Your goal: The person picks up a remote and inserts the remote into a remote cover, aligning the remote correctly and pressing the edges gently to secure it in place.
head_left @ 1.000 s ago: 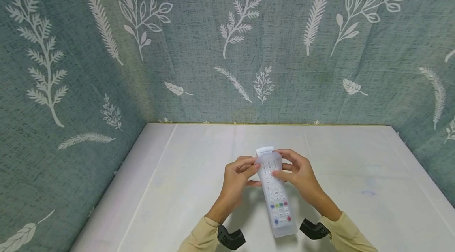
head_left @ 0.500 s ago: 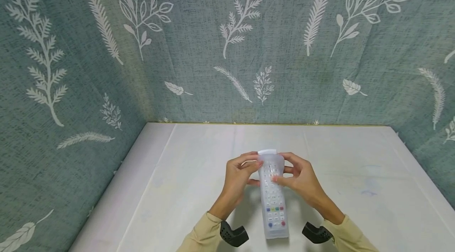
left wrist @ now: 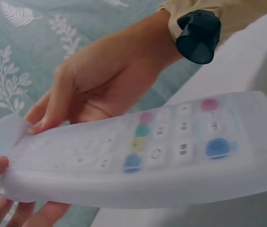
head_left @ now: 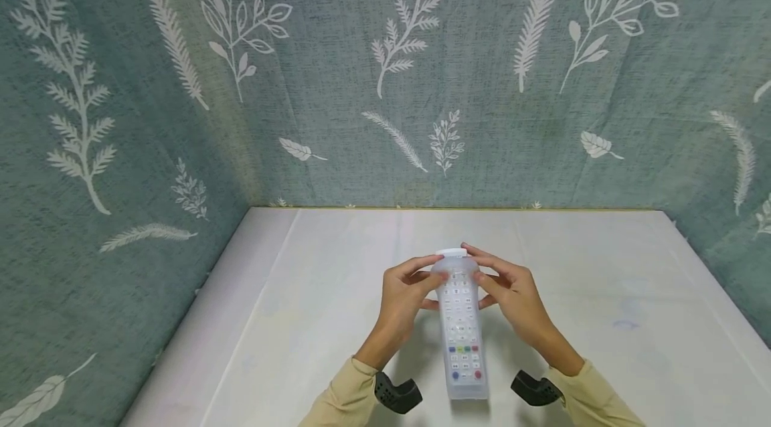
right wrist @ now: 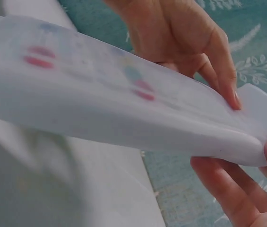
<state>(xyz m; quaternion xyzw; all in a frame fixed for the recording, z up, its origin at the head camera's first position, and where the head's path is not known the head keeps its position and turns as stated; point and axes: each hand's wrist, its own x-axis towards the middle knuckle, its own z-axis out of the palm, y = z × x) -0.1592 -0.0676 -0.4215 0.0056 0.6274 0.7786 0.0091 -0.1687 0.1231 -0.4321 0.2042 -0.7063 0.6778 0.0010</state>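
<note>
A white remote control (head_left: pixel 452 252) sits inside a translucent sleeve-like cover (head_left: pixel 466 391), its white far end sticking out past the cover's flared mouth. Its buttons, some red, blue, green and yellow, show through. My left hand (head_left: pixel 400 300) pinches the mouth's left edge, thumb on top and other fingers beside and below. Opposite it, my right hand (head_left: pixel 519 300) grips the right edge, its index finger reaching to the protruding end. In the left wrist view the cover (left wrist: pixel 100 187) spans the frame, the right hand (left wrist: pixel 105 75) behind it. The right wrist view shows the cover (right wrist: pixel 90 113) tilted between both hands.
A white tabletop (head_left: pixel 325 280) lies beneath, with faint bluish marks at right. Green leaf-patterned cloth (head_left: pixel 337 79) walls the back and sides. Each wrist carries a dark camera mount, the left one (head_left: pixel 397 395) and the right one (head_left: pixel 535 388) close beside the remote's lower end.
The remote has swung from a slant to nearly straight, and less of its white end protrudes than a second ago. My right thumb has shifted up toward the cover's mouth; its index finger has straightened.
</note>
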